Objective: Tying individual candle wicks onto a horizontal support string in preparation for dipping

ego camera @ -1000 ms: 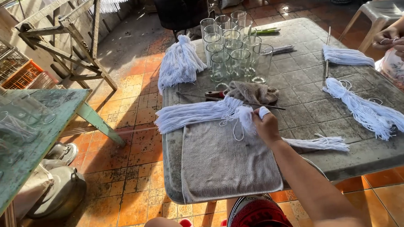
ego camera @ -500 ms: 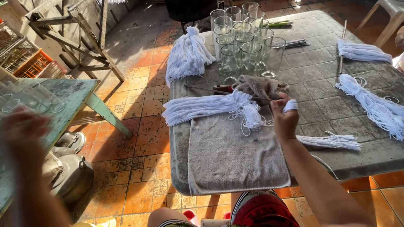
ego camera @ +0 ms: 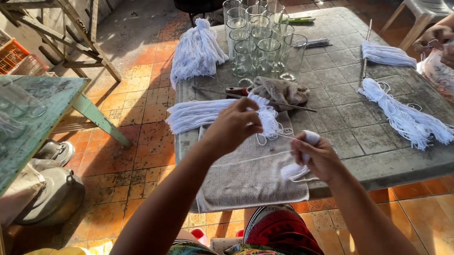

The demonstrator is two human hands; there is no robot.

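While you sit at the grey stone table (ego camera: pixel 349 122), everything centres on the grey towel (ego camera: pixel 249 172) at its near edge. Beyond the towel stands a cluster of drinking glasses (ego camera: pixel 259 39). Along the towel's far edge lies a white string bundle (ego camera: pixel 211 113). Your left hand (ego camera: pixel 234 124) pinches strands there, fingers closed. Your right hand (ego camera: pixel 315 157), over the towel's right edge, grips a small white string bunch (ego camera: pixel 292 170).
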